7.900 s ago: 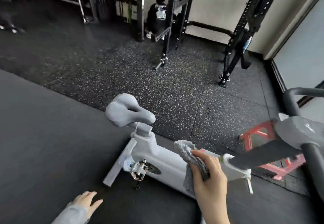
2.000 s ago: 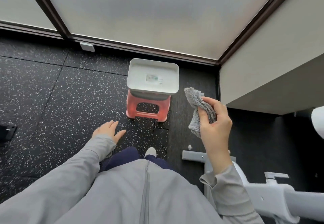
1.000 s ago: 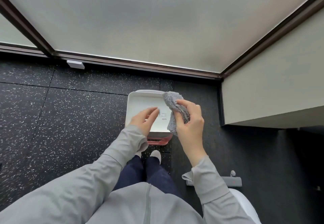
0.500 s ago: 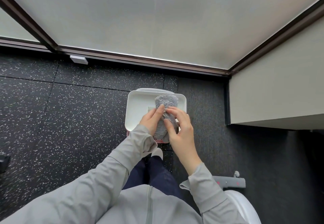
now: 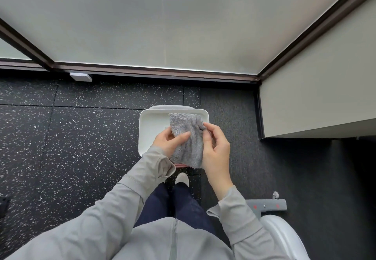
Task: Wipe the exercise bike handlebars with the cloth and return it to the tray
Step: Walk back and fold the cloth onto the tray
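The left hand (image 5: 168, 142) pinches the grey cloth (image 5: 188, 143) along its left edge, thumb laid across the front and fingers tucked behind. The right hand (image 5: 216, 144) grips the cloth's upper right corner between curled fingers and thumb. Between the two hands the cloth is spread out flat and fluffy, held over the right half of the white tray (image 5: 151, 126). Its top edge lies near the tray's far rim, and its lower edge hangs past the near rim. Whether the cloth touches the tray's bottom cannot be told.

A sliver of a red stool (image 5: 180, 165) shows just under the tray's near rim. A white shoe (image 5: 181, 179) stands close in front of it on the black speckled floor (image 5: 81, 147). Well to the right of the tray and nearer the person, the exercise bike's grey foot bar (image 5: 268, 205) and white body (image 5: 284, 237) are seen. Beyond the tray, a frosted window (image 5: 162, 25) in a dark frame meets the floor.
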